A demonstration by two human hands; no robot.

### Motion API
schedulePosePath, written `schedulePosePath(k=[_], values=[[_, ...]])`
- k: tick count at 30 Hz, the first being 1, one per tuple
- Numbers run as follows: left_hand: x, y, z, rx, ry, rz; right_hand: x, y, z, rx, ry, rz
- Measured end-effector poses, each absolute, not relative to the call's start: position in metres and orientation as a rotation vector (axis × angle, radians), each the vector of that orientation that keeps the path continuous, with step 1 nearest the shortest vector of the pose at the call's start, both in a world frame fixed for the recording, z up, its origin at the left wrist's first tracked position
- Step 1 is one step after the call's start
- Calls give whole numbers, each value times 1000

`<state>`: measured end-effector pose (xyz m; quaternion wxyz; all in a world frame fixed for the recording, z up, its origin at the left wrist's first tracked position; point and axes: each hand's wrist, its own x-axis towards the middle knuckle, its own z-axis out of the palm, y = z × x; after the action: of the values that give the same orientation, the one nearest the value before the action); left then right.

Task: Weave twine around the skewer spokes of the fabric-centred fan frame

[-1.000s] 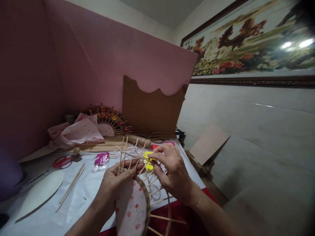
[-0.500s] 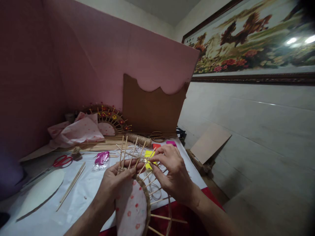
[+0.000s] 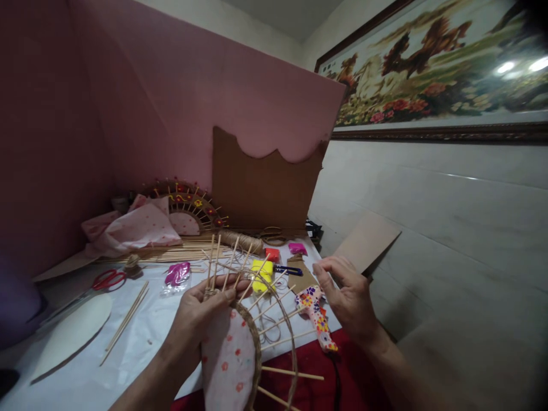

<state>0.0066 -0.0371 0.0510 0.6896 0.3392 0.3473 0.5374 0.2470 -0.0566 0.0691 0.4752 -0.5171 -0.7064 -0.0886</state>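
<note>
My left hand (image 3: 214, 308) is closed on a half-round craft piece, thumb in front and fingers behind. The piece has a pale fabric panel (image 3: 231, 359) with red flowers, a braided rim (image 3: 257, 354) and thin wooden sticks (image 3: 293, 373) fanning outward. Twine (image 3: 292, 328) curves across the sticks in an outer arc. My right hand (image 3: 349, 294) is off to the right, apart from the piece, thumb and forefinger drawn together; anything between them is too small to make out. Just left of it lies a flower-patterned glue gun (image 3: 317, 317).
Beyond the piece lie a yellow packet (image 3: 262, 277), a blue-black cutter (image 3: 288, 270) and a twine spool (image 3: 242, 242). Red scissors (image 3: 109, 279), loose sticks (image 3: 125, 322) and a white oval-edged board (image 3: 72, 337) are left. A decorated half-round piece (image 3: 192, 205) stands behind.
My right hand has left the sticks and moved right, uncovering the glue gun, the cutter and a cardboard scrap. My left hand keeps its hold on the piece almost unmoved.
</note>
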Motion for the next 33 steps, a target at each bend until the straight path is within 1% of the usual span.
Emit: schedulePosePath(k=[5, 8, 12, 18, 22, 26, 30, 33], values=[[6, -36, 49, 802, 820, 1195, 291, -62, 45, -1634, -1703, -137], [7, -35, 49, 811, 844, 1191, 304, -69, 31, -1769, -1732, -97], [7, -35, 48, 785, 868, 1191, 294, -76, 12, -1796, -1832, 22], [7, -36, 50, 779, 840, 1224, 267, -77, -5, -2002, -1803, 55], [6, -36, 51, 760, 812, 1221, 277, -71, -12, -1934, -1660, 94], [5, -37, 51, 737, 750, 1229, 288, -67, -6, -1830, -1308, 147], [5, -36, 48, 739, 765, 1214, 277, -82, 22, -1548, -1092, 457], [6, -35, 47, 761, 791, 1201, 259, -104, 43, -1394, -1240, 681]])
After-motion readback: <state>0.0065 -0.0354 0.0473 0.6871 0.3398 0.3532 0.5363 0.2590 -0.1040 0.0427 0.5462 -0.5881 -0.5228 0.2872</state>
